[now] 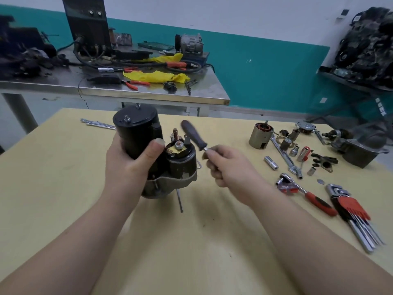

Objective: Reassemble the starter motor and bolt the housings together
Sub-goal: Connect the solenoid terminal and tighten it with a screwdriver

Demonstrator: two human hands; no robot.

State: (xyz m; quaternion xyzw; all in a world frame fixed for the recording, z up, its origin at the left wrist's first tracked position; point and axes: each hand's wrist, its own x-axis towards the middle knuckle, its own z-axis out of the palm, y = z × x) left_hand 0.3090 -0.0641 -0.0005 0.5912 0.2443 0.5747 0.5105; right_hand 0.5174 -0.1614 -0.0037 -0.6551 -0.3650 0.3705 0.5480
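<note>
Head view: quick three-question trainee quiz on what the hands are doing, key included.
1. True or false: the left hand grips the black housing of the starter motor.
2. The right hand holds the screwdriver by: A) its handle, B) its metal shaft, C) not at all.
3. Which red-handled tool lies just left of the hex key set on the table?

Key: 1 true. 2 B. 3 the ratchet wrench.
</note>
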